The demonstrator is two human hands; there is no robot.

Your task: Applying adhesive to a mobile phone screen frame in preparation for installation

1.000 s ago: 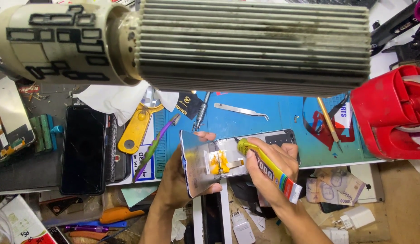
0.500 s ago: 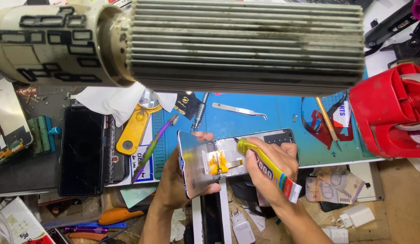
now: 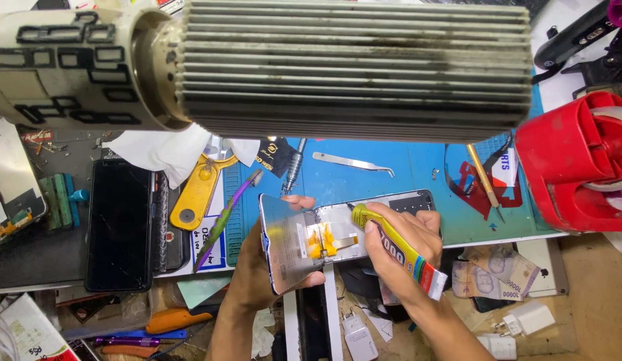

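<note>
Glue tube (image 3: 398,251), yellow, is gripped by the right hand (image 3: 398,247) at lower centre of the frame, its tip touching the phone panel (image 3: 291,247). Left hand (image 3: 257,274) holds this silver panel tilted above the blue mat (image 3: 404,180).

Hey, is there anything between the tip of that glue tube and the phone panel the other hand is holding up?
Nothing visible. The right hand points the yellow glue tube nozzle straight at the open phone panel, which the left hand holds tilted. The orange flex cable lies just below the tip, not across it.

Single head view; looks steeply down, close over cluttered workbench (image 3: 404,174).
</note>
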